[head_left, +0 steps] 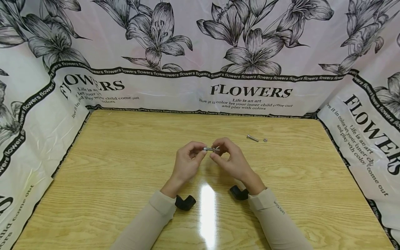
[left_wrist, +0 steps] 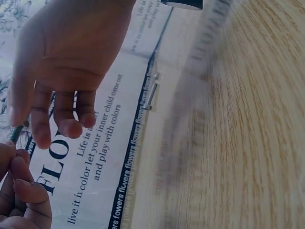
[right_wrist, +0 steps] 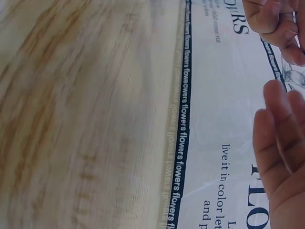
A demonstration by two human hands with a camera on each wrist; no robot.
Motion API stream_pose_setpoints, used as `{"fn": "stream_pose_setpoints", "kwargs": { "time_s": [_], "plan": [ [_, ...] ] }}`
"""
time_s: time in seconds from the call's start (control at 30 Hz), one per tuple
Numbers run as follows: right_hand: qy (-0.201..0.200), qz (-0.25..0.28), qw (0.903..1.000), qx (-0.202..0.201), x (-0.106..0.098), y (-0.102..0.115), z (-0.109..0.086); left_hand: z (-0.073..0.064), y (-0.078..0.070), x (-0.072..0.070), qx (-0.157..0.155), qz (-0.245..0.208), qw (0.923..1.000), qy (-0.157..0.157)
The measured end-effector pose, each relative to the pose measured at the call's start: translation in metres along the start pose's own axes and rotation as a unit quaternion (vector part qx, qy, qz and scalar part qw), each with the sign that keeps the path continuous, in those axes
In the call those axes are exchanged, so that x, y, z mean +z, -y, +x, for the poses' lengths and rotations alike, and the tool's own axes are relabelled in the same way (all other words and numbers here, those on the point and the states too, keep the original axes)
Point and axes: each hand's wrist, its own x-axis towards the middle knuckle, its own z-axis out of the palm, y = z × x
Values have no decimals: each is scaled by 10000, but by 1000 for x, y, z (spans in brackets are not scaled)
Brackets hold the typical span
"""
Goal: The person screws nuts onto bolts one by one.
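Observation:
Over the middle of the table, my left hand point(head_left: 186, 160) pinches the head end of a small metal bolt point(head_left: 209, 149) between thumb and fingertips. The bolt lies roughly level, pointing right. A nut point(head_left: 214, 150) sits around its shank, and my right hand point(head_left: 232, 160) holds it with thumb and forefinger at that end. In the left wrist view the threaded bolt point(left_wrist: 16, 134) shows between the two hands; the right hand's other fingers are loosely bent. The right wrist view shows both hands point(right_wrist: 286, 157) at its right edge, with the bolt hidden.
A second bolt point(head_left: 252, 138) and a loose nut point(head_left: 265, 140) lie on the wooden table point(head_left: 125, 156), beyond the right hand. A flower-printed cloth point(head_left: 175, 90) hangs around the back and sides. Black wrist-worn cameras point(head_left: 185, 202) sit at both cuffs.

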Motion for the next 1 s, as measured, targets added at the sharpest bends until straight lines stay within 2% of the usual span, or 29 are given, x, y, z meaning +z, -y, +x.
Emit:
{"fn": "stream_pose_setpoints", "kwargs": {
  "time_s": [0.27,0.43,0.63,0.77,1.0],
  "plan": [
    [-109,-299,9979,-560,0,5,3,0,2,0,-40,10,10000,0],
    [-103,-378,9986,-361,0,3,3,0,2,0,-20,-3,10000,18],
    [34,9,10000,20,0,0,-1,0,1,1,-1,40,10000,-9],
    [7,41,9999,-156,0,0,-1,0,0,1,53,50,10000,-11],
    [-75,-434,9973,-590,0,2,3,0,-1,1,-7,-7,10000,22]
  ]
}}
